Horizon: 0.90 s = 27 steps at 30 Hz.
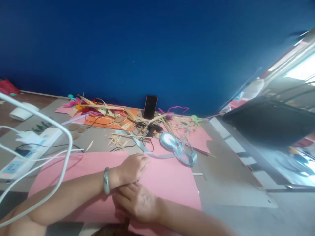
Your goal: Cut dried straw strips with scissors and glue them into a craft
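My left hand (130, 168), with a pale green bangle (106, 181) on its wrist, is over the pink paper (169, 177) at the front of the table. Its fingers are curled and close together. Just below it, my right hand (137, 201) is closed as well, its fingers bent inward, and the two hands touch or nearly touch. Whatever lies in either hand is hidden by the fingers. Beyond them, a roll of light blue ribbon (168, 140) lies with loose loops trailing across the pink paper.
A phone (150, 107) leans on the blue wall. Around it lie wood strips, pipe cleaners, a black glue gun (154, 129) and an orange sheet (103, 123). At left, a white power strip (29, 147) and white cable (68, 141) cross near my left arm.
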### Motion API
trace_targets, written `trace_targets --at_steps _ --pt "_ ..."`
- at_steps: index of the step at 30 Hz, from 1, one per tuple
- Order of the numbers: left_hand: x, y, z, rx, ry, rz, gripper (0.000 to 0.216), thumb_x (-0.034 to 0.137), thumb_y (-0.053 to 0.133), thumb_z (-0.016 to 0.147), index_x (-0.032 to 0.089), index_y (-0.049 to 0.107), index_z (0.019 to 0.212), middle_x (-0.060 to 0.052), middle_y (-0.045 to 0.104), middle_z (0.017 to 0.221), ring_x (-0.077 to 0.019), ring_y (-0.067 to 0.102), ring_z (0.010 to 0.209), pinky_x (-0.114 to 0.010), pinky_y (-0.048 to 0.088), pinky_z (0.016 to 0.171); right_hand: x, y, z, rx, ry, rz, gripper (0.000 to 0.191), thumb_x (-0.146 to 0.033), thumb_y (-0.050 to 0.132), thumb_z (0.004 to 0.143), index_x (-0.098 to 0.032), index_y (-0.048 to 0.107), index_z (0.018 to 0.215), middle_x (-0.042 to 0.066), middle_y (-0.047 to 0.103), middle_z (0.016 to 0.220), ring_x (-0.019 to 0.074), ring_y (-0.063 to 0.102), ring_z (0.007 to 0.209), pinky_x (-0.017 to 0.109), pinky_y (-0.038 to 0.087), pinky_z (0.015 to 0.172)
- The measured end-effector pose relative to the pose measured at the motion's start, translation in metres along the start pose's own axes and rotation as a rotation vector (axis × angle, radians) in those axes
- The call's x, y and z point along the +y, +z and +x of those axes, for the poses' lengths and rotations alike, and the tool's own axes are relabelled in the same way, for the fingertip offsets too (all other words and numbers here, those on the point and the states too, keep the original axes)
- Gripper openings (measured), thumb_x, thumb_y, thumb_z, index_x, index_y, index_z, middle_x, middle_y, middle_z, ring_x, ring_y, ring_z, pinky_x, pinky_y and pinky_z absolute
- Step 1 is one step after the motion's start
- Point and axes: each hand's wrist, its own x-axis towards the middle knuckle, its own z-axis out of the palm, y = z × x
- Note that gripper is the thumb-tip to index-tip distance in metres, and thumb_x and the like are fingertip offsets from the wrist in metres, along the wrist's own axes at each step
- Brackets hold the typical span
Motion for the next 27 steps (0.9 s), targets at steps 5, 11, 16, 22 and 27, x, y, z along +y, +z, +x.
trace_targets --at_steps 5,11,16,22,27 --pt "-0.016 0.009 -0.008 0.072 -0.028 -0.114 0.021 0.019 0.039 0.096 0.018 0.059 0.101 -0.008 0.065 0.098 -0.0198 0.058 0.091 -0.035 0.046 0.085 -0.002 -0.023 -0.033 0.178 0.106 -0.025 0.018 -0.024 0.047 0.096 -0.016 0.063 0.100 0.011 0.068 0.092 0.0200 0.062 0.087 0.037 0.051 0.082" --pt "-0.008 0.012 -0.010 0.023 0.042 -0.069 0.024 0.018 0.037 0.095 0.017 0.060 0.101 -0.009 0.064 0.099 -0.0218 0.057 0.094 -0.040 0.046 0.090 0.006 -0.042 -0.082 0.016 0.482 -0.168 0.081 -0.064 0.054 0.084 -0.013 0.040 0.146 0.023 0.045 0.145 0.0413 0.036 0.135 0.062 0.034 0.104" --pt "-0.009 0.012 -0.011 -0.021 0.188 0.007 0.026 0.022 0.043 0.093 0.016 0.059 0.112 -0.012 0.061 0.120 -0.0263 0.049 0.118 -0.046 0.035 0.108 0.018 -0.045 -0.117 -0.109 0.463 -0.196 0.086 -0.069 0.047 0.085 -0.022 0.022 0.153 0.015 0.027 0.157 0.0347 0.022 0.145 0.060 0.022 0.114" --pt "-0.012 0.011 -0.015 -0.119 0.265 0.018 0.046 0.042 0.055 0.089 0.018 0.055 0.128 -0.013 0.055 0.136 -0.0314 0.042 0.130 -0.052 0.026 0.114 0.023 -0.048 -0.136 -0.181 0.487 -0.187 0.082 -0.050 0.058 0.087 -0.023 0.019 0.154 0.015 0.017 0.160 0.0332 0.016 0.146 0.058 0.018 0.116" --pt "-0.014 0.014 -0.021 -0.194 0.305 0.065 0.055 0.047 0.053 0.089 0.019 0.049 0.137 -0.014 0.051 0.141 -0.0338 0.040 0.133 -0.056 0.023 0.113 0.021 -0.045 -0.137 -0.221 0.539 -0.180 0.086 -0.026 0.067 0.080 -0.023 0.022 0.153 0.015 0.016 0.160 0.0331 0.013 0.147 0.059 0.015 0.116"
